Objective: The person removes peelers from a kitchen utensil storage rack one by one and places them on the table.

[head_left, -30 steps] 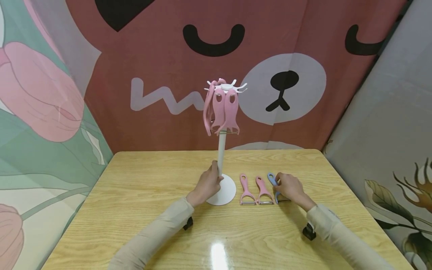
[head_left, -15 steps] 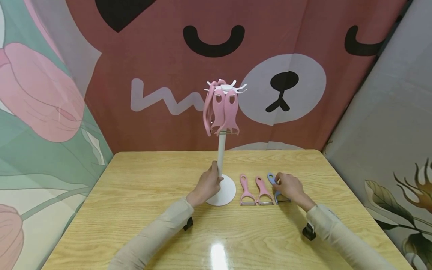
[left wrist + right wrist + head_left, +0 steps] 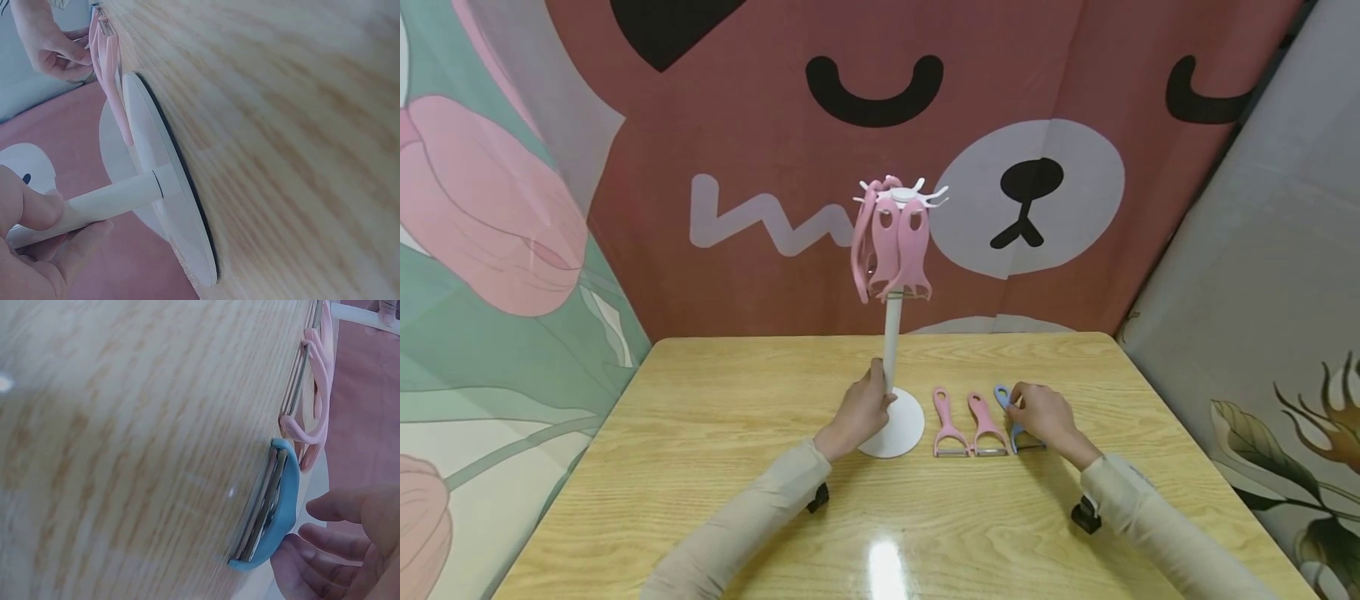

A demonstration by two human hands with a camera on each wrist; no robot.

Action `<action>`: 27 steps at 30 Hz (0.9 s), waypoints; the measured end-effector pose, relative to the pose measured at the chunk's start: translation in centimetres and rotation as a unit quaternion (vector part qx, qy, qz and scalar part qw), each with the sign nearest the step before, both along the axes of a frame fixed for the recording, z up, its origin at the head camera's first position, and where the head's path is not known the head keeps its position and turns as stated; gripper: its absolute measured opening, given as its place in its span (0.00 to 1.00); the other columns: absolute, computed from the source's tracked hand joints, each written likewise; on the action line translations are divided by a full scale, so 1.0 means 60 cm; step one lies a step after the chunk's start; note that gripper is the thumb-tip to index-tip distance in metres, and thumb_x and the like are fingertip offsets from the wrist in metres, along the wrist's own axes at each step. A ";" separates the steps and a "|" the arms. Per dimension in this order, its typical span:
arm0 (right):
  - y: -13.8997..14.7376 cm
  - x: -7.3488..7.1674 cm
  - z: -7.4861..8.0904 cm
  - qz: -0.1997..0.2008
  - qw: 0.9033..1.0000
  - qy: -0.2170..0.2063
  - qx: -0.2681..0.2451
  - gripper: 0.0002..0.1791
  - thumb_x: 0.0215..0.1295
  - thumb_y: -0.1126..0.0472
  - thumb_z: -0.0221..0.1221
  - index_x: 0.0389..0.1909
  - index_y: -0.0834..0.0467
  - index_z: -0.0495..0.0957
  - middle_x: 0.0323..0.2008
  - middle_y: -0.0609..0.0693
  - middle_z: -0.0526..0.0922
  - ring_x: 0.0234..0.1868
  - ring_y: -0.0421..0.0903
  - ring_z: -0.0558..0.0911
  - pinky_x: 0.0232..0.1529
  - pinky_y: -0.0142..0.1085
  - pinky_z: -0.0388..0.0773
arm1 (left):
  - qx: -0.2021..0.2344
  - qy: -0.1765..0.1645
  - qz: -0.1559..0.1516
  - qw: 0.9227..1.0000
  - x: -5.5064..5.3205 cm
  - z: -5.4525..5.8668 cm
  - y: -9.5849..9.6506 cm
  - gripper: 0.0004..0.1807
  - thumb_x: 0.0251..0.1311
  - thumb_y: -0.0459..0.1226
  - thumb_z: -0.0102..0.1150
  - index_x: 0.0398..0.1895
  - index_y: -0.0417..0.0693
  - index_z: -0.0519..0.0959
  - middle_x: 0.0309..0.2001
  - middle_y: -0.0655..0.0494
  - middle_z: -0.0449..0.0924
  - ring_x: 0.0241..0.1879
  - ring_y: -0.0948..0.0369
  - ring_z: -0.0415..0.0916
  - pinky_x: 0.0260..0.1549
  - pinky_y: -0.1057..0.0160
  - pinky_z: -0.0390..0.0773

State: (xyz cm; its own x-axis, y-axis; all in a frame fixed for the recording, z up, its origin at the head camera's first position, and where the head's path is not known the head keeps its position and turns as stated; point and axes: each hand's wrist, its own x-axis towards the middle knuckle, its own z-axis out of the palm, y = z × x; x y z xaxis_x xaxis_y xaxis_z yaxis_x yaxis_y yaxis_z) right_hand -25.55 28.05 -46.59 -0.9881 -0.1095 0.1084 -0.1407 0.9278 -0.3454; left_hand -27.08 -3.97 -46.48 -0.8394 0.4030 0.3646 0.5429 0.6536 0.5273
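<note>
My left hand [image 3: 862,410] grips the white post [image 3: 112,201] of a stand low down, thumb and fingers around it. The stand's round base [image 3: 904,425] rests on the table. Several pink peelers [image 3: 913,246] hang by their handle holes from the hooks at its top. To the right of the base, two pink peelers [image 3: 943,408] [image 3: 977,407] and a blue peeler [image 3: 1002,395] lie in a row. My right hand [image 3: 1043,414] holds the blue peeler at its handle with curled fingers; its blade head [image 3: 284,506] lies low at the table. Part of that handle is hidden by the hand.
The wooden table [image 3: 737,375] reaches back to a red curtain [image 3: 760,292] with a bear face printed on it. Several white hooks [image 3: 936,196] on the right side of the stand's top carry nothing. A patterned cloth [image 3: 1247,333] hangs at the right.
</note>
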 end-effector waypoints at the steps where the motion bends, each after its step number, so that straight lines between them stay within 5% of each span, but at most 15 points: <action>1: 0.000 0.001 0.001 0.001 1.000 0.003 0.000 0.07 0.65 0.61 0.64 0.36 0.61 0.81 0.23 0.49 0.79 0.16 0.44 0.72 0.14 0.37 0.68 | -0.001 0.001 -0.001 1.000 0.000 0.000 0.000 0.23 0.65 0.27 0.60 0.57 0.32 0.60 0.41 0.38 0.76 0.36 0.46 0.82 0.29 0.57 0.81; 27: -0.010 -0.006 0.021 0.034 0.996 0.072 -0.028 0.05 0.65 0.64 0.62 0.35 0.62 0.82 0.24 0.50 0.80 0.17 0.43 0.71 0.17 0.38 0.67 | -0.007 0.019 -0.006 1.000 0.002 0.002 0.000 0.24 0.64 0.26 0.60 0.57 0.31 0.60 0.43 0.36 0.75 0.37 0.46 0.82 0.31 0.57 0.83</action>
State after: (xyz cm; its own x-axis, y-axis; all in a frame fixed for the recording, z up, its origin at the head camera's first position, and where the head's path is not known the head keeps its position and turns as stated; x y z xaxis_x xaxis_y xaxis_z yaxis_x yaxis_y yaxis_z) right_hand -25.92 27.48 -45.34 -0.9523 -0.1652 0.2565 -0.2541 0.8947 -0.3674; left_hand -26.97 -3.97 -46.35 -0.8200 0.4185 0.3905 0.5704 0.6543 0.4965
